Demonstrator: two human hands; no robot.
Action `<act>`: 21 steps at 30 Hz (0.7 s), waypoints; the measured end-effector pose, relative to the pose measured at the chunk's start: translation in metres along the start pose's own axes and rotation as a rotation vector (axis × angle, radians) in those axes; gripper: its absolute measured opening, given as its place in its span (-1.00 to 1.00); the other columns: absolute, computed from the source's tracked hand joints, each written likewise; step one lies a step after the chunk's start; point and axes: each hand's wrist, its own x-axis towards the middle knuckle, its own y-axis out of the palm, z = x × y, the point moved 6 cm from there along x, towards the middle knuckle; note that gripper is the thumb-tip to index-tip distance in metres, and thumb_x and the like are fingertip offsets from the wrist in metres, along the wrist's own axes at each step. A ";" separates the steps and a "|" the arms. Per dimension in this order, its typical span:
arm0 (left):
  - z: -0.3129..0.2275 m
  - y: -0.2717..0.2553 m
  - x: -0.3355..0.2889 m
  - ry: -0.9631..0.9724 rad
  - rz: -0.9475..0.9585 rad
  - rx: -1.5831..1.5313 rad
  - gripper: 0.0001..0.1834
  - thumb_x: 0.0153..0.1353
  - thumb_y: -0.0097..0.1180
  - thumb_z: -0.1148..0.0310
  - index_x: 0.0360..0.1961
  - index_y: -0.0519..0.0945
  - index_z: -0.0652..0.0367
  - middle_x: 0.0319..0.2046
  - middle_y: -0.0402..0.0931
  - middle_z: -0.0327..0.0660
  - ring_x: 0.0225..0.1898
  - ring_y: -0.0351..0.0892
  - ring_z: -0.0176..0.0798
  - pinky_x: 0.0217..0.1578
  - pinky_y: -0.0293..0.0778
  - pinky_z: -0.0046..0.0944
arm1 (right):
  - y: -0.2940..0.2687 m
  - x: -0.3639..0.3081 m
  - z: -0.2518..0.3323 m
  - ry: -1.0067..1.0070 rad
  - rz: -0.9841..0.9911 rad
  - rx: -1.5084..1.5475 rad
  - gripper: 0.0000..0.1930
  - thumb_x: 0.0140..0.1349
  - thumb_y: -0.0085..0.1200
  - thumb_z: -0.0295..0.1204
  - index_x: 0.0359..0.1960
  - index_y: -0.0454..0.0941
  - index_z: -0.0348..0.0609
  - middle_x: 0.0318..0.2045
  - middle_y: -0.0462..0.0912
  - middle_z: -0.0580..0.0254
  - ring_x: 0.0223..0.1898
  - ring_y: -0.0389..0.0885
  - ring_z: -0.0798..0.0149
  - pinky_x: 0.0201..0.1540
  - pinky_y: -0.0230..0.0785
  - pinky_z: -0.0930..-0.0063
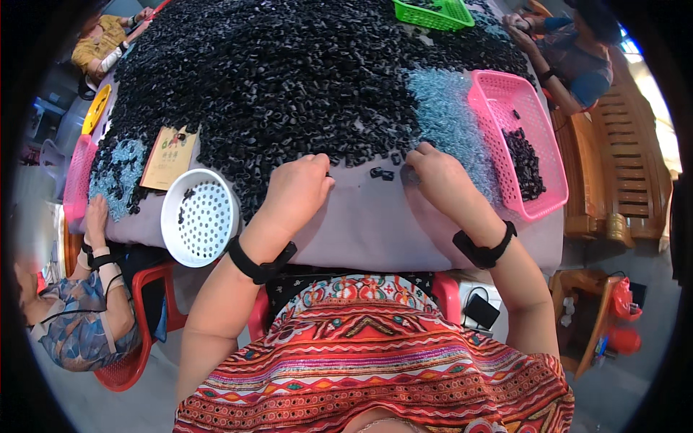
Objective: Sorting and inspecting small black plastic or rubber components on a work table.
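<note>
My left hand [299, 189] is closed in a pinch at the near edge of a big heap of small black plastic pieces [289, 86]; a bit of black shows at its fingertips. My right hand [442, 177] is also closed, its fingers pinched together beside the pile of clear bluish pieces [449, 108]. What the right fingers hold is hidden. Between my hands, a few loose black pieces [381, 174] lie on the grey-purple tablecloth [354, 231]. Both of my wrists wear black bands.
Right of my hands stands a pink basket [540, 198] partly filled with black pieces. On the left are a white colander [167, 225] holding a few pieces, a booklet [167, 160] and more bluish pieces [124, 173]. A green basket [437, 20] is at the back. Several people sit around the table.
</note>
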 end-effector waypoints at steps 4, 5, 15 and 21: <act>0.002 -0.001 -0.002 -0.002 -0.006 -0.029 -0.85 0.13 0.22 0.38 -0.32 0.54 0.19 -0.36 0.59 -0.08 -0.29 0.61 0.04 -0.29 0.51 -0.05 | 0.001 0.003 -0.007 0.030 -0.024 0.044 -0.84 0.01 0.09 -0.62 -0.32 0.57 -0.29 -0.32 0.54 -0.07 -0.21 0.58 -0.16 -0.14 0.43 0.08; 0.005 -0.001 -0.003 -0.015 0.005 -0.036 -0.85 0.13 0.22 0.39 -0.32 0.54 0.20 -0.35 0.59 -0.08 -0.29 0.61 0.05 -0.29 0.51 -0.04 | 0.001 0.004 -0.010 0.076 -0.014 0.051 -0.85 0.01 0.08 -0.62 -0.33 0.56 -0.29 -0.33 0.54 -0.07 -0.22 0.58 -0.16 -0.15 0.43 0.09; 0.006 -0.006 -0.009 0.064 -0.011 -0.062 -0.89 0.13 0.11 0.48 -0.28 0.57 0.17 -0.34 0.56 -0.11 -0.31 0.60 0.03 -0.28 0.51 -0.05 | 0.007 -0.001 -0.011 0.016 -0.007 0.094 -0.74 -0.07 0.02 -0.73 -0.29 0.53 -0.27 -0.30 0.57 -0.06 -0.21 0.57 -0.16 -0.13 0.43 0.13; 0.002 -0.011 -0.009 0.067 -0.048 -0.032 -0.87 0.12 0.15 0.46 -0.27 0.59 0.15 -0.36 0.54 -0.13 -0.36 0.60 -0.02 -0.30 0.51 -0.10 | 0.008 -0.004 -0.007 -0.002 0.022 -0.008 -0.70 -0.10 -0.02 -0.75 -0.27 0.52 -0.27 -0.31 0.55 -0.05 -0.21 0.56 -0.15 -0.15 0.42 0.10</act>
